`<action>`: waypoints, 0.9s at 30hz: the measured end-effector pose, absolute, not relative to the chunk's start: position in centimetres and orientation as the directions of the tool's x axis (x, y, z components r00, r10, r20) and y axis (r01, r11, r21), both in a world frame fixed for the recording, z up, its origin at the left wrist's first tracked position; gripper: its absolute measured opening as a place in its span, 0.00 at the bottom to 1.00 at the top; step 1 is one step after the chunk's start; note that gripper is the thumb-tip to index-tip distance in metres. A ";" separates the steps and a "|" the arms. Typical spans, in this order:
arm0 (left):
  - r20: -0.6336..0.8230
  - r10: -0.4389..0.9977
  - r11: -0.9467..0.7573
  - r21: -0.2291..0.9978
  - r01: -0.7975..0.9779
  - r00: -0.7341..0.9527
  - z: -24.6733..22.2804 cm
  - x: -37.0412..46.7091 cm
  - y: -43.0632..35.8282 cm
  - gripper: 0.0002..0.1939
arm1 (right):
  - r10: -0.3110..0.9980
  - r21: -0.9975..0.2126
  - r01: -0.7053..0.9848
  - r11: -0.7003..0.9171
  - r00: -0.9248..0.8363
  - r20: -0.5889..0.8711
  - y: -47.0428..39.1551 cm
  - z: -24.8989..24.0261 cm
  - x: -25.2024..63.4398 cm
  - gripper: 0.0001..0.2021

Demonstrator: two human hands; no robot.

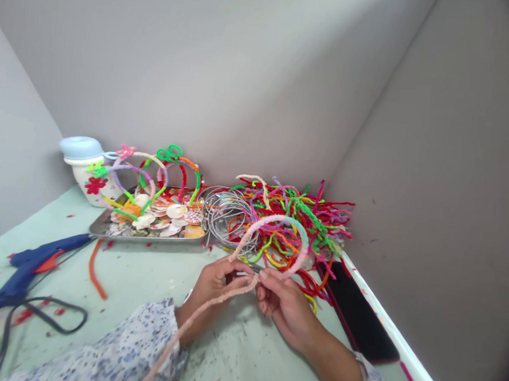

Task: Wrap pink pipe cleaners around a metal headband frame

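Observation:
A headband [278, 219] wrapped in pale peach, teal and pink pipe cleaner arches up just beyond my fingers. My right hand [287, 307] pinches it near its right end, thumb against fingers. Fingers curled, my left hand [215, 290] is closed on a peach pipe cleaner [210, 301], whose long tail runs down over my left sleeve toward the bottom edge. Both sets of fingertips nearly meet. A thin grey piece [255, 267] shows between them; whether it is bare band or a tool I cannot tell.
Behind my hands lie loose pipe cleaners [309, 215] and coiled grey wire hoops [221, 220]. A metal tray [158, 240] holds shells, with decorated headbands [194, 174] around it. Left are a cup [83, 159], a blue glue gun [32, 261] and its cord [67, 331]. A black slab [359, 316] lies right.

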State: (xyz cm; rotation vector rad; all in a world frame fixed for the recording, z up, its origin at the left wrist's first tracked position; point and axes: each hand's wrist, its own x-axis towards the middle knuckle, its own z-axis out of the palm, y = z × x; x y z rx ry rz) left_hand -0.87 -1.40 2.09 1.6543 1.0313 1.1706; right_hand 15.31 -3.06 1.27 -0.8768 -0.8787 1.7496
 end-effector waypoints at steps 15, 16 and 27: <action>0.122 0.973 -0.140 0.987 0.077 0.198 3.3 -0.3 -2.3 0.05 | 0.981 -0.957 -0.250 -0.149 -0.162 -0.110 -3.2 1.3 14.7 0.15; 0.123 0.972 -0.138 0.989 0.061 0.201 3.3 -0.2 -2.3 0.05 | 0.982 -0.964 -0.227 -0.140 -0.156 -0.106 -3.2 1.3 14.7 0.15; 0.100 0.969 -0.085 0.994 -0.073 0.227 2.7 0.1 -1.9 0.07 | 0.993 -0.997 0.005 -0.081 -0.089 -0.081 -3.4 1.3 14.6 0.14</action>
